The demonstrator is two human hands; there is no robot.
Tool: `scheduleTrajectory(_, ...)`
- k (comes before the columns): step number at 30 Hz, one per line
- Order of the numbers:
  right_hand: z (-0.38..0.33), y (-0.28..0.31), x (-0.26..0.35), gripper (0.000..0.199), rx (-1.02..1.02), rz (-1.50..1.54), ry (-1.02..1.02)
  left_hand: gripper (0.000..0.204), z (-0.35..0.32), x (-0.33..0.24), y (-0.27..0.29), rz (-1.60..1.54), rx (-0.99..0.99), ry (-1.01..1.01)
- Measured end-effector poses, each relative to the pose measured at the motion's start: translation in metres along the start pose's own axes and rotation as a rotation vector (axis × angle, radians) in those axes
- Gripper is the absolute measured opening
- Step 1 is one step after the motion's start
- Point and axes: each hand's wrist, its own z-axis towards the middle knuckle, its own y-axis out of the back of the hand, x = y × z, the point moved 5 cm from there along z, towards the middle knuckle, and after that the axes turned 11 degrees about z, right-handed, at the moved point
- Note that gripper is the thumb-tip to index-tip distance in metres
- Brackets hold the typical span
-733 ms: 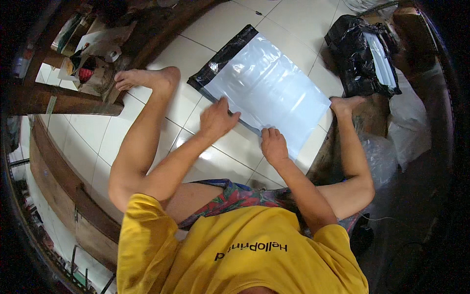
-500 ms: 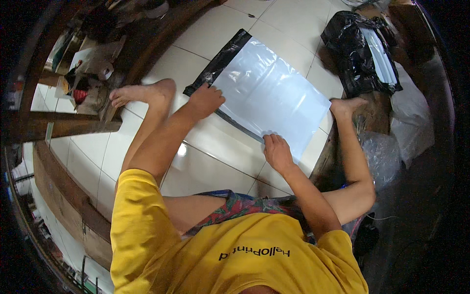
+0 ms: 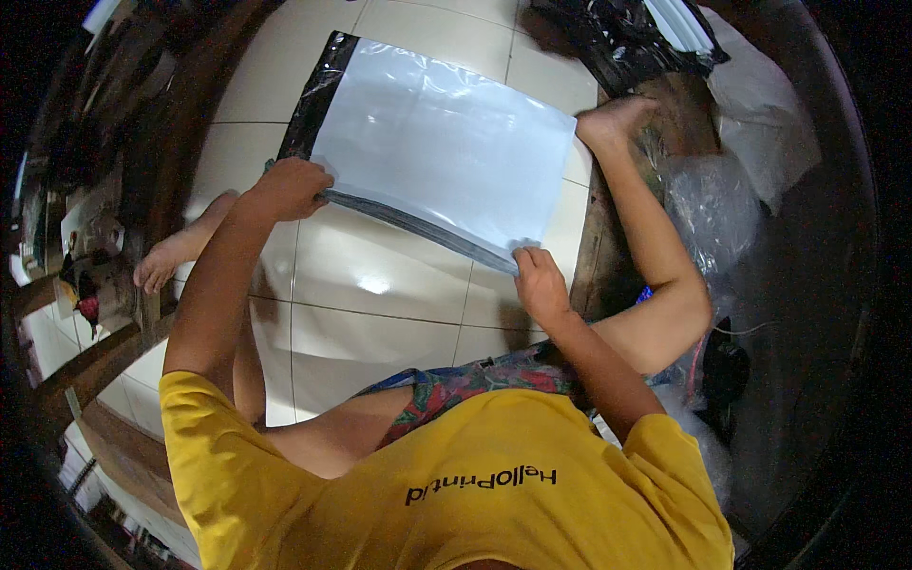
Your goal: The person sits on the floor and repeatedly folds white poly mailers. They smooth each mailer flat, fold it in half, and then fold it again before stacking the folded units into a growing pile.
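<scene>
A stack of pale plastic mailing bags [image 3: 446,142] lies between my hands over the tiled floor, with a glossy black strip along its left end. Its near long edge shows many thin grey layers and looks slightly raised. My left hand [image 3: 296,187] is closed on the near left corner, beside the black strip. Gripping the near right corner is my right hand [image 3: 540,283], fingers on top and thumb hidden.
At the upper right sits a black plastic bag [image 3: 617,47] with pale sheets showing in it. Crumpled clear plastic [image 3: 711,211] lies beyond my right leg. Wooden furniture and assorted items stand at the left. My bare feet rest either side of the stack.
My view has turned, so the scene sits differently. The stack's near edge has come up off the floor a little, and my left hand has closed round its corner.
</scene>
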Motion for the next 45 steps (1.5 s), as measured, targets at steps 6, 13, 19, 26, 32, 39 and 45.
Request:
scheduleTrajectory(6,0.013,0.023,-0.014,0.030,0.089,0.207,-0.132,0.023,-0.001,0.008,0.015,-0.095,0.039,0.081)
scheduleTrajectory(13,0.024,0.034,-0.020,0.033,0.188,0.267,-0.249,0.033,-0.037,0.046,-0.011,-0.079,-0.289,0.005)
scheduleTrajectory(19,0.018,0.042,-0.075,0.043,0.194,0.504,-0.545,0.042,-0.040,0.052,-0.033,-0.606,-0.250,0.225)
scheduleTrajectory(26,0.012,0.033,-0.089,0.053,-0.137,0.332,-0.488,0.061,-0.032,0.044,-0.092,-0.981,-0.217,0.311)
scheduleTrajectory(32,0.014,0.050,0.003,0.067,0.020,-0.239,0.071,0.059,-0.030,0.047,-0.085,-0.895,-0.071,0.409)
scheduleTrajectory(39,0.024,0.017,-0.001,0.058,0.003,-0.350,0.100,0.065,-0.049,0.013,-0.022,-0.349,-0.220,0.494)
scheduleTrajectory(45,0.027,0.018,-0.008,0.060,-0.010,-0.253,0.118,0.070,-0.061,-0.027,-0.011,0.093,-0.247,0.015)
